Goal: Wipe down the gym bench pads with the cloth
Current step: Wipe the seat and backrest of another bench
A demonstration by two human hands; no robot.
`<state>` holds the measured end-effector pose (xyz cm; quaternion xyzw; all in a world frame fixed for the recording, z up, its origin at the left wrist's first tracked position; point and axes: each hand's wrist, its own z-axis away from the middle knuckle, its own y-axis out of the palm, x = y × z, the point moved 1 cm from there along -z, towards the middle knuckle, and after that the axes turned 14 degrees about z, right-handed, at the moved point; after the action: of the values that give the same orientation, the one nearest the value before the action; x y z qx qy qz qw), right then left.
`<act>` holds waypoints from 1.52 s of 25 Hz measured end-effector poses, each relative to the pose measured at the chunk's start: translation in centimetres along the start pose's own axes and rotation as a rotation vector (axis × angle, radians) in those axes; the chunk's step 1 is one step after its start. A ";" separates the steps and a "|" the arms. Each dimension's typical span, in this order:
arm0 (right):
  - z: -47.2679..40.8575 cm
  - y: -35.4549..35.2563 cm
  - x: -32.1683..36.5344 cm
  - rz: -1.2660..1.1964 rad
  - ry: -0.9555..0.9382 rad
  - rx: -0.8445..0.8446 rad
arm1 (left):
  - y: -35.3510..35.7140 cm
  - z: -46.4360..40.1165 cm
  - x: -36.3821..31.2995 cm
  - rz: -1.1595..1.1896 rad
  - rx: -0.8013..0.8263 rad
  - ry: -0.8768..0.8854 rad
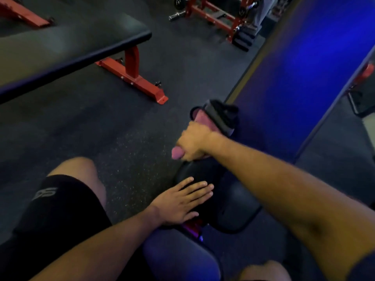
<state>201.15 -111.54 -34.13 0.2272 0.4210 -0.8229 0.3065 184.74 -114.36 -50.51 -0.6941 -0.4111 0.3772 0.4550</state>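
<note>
Cloth gripped in my right hand over the far pad, my left hand flat, fingers straight, on the near bench pad.

Cloth blurred, part hidden in fist.

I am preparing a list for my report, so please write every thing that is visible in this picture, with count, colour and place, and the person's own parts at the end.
Padded flat gym bench with red steel frame: one, black pad, upper left.
Dark bench pad under the hands: one, black, lower centre.
Bluish pad nearest the camera: one, bottom centre.
Pink and grey cloth: one, centre, bunched in the right hand.
Red weight rack with barbell: one, top centre.
Speckled rubber floor: dark grey, everywhere.
Blue-lit panel, perhaps a mirror: one, right side.
Black shorts: lower left, on the leg.
Left hand: flat on the dark pad.
Right hand: grips the cloth.
</note>
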 end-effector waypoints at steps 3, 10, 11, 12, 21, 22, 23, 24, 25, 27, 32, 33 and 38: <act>0.1 -0.4 0.5 -0.088 -0.107 -0.023 | 0.1 -0.1 0.3 0.033 -0.025 0.003; 4.0 0.3 -8.5 -0.234 0.242 -0.135 | 0.2 -0.2 0.3 0.024 -0.012 -0.014; 3.3 0.1 -5.9 -0.219 0.199 -0.115 | 0.1 -0.1 0.2 0.026 -0.005 -0.012; 2.4 0.0 -3.0 -0.195 0.148 -0.112 | 0.0 0.0 0.1 0.028 0.002 -0.011; 1.3 0.1 0.8 -0.185 0.060 -0.103 | -2.3 3.5 -1.7 0.389 0.257 0.191; 1.1 -0.3 1.0 -0.165 0.064 -0.076 | -2.8 4.1 -2.0 0.427 0.322 0.228; 0.9 -0.7 1.3 -0.154 0.061 -0.038 | -3.1 4.5 -2.1 0.468 0.371 0.248; 0.9 -1.1 1.9 -0.160 0.049 0.000 | -3.4 4.8 -2.4 0.520 0.407 0.260; 0.6 -1.2 2.6 -0.161 0.040 0.027 | -3.5 4.9 -2.6 0.563 0.443 0.251; -0.1 -1.2 4.7 -0.154 0.024 0.056 | -3.3 5.1 -3.0 0.595 0.522 0.238; -1.5 -1.3 12.6 -0.067 -0.213 0.062 | -2.5 5.6 -3.2 0.541 0.622 0.238; -1.3 -1.0 13.9 0.005 -0.262 0.050 | -2.5 5.5 -3.1 0.562 0.638 0.238; 0.0 -0.5 4.0 -0.174 0.072 0.007 | -2.7 5.4 -3.0 0.597 0.591 0.246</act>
<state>197.95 -112.54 -36.37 0.2202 0.4470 -0.8391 0.2180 178.13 -114.71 -49.11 -0.6621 -0.0094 0.5082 0.5507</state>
